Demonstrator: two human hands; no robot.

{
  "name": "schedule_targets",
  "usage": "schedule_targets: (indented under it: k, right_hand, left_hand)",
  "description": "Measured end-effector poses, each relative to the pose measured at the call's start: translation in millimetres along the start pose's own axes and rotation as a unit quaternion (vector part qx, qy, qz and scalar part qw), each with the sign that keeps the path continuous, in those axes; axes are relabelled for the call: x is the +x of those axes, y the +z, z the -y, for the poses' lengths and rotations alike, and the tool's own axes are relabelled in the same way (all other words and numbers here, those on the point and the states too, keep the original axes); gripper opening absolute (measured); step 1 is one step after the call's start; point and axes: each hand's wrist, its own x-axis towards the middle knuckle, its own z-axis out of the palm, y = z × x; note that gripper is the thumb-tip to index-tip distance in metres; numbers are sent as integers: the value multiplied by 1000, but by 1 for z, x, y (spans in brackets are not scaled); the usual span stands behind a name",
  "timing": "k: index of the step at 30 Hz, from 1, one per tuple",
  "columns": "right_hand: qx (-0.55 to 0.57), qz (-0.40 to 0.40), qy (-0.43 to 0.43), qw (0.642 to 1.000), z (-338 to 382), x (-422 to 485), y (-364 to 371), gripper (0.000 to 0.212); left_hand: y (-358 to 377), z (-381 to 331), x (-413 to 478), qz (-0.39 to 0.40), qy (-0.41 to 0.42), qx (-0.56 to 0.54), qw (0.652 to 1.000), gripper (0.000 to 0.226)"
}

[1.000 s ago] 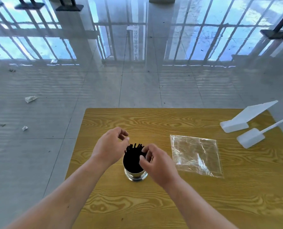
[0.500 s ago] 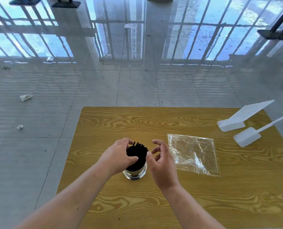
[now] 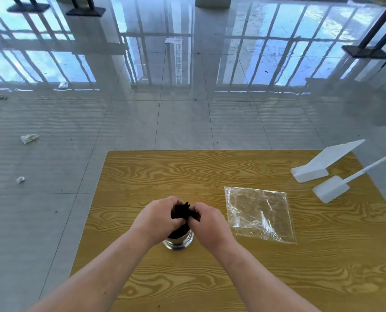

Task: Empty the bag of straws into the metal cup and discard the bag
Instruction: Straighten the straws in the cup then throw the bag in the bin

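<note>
Both hands closed in since half a second ago: left hand [image 3: 158, 218] and right hand [image 3: 207, 224] now pinch the black straws [image 3: 183, 211] together from either side, fingers curled tight on the bundle. Metal cup [image 3: 178, 240] mostly hidden under the hands; only its shiny base shows. Straws stand upright in the cup, tips up, lower lengths hidden. Empty clear bag [image 3: 259, 213] lies flat on the wooden table [image 3: 210, 170], right of the cup, apart. Two white plastic pieces [image 3: 311, 172] far right.
</note>
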Motion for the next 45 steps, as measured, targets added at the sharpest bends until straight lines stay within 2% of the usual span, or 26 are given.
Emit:
schedule_targets:
  k: [6,13,18,30,39,45]
  right_hand:
    - [24,-10,-31,999,8,4,-9,9]
    - [-8,-6,-47,999,9,10,-10,15]
    - [-3,-13,-48,999,2,7,-6,33]
    - [63,-44,-39,996,8,6,-16,9]
    - [67,-46,-27,996,-1,0,-7,6]
    - [119,-67,-31,990,8,-3,-17,7]
  left_hand:
    - [-11,2,0,-12,2,13,1000,20]
    - [-25,-2,-1,-36,4,51,998,5]
    - [-43,-14,-2,-32,21,81,996,4]
    - [-84,-42,-4,-43,34,84,995,10]
    - [-56,-25,-4,-17,19,99,995,10]
    - [-93,-50,-12,-35,34,81,995,10]
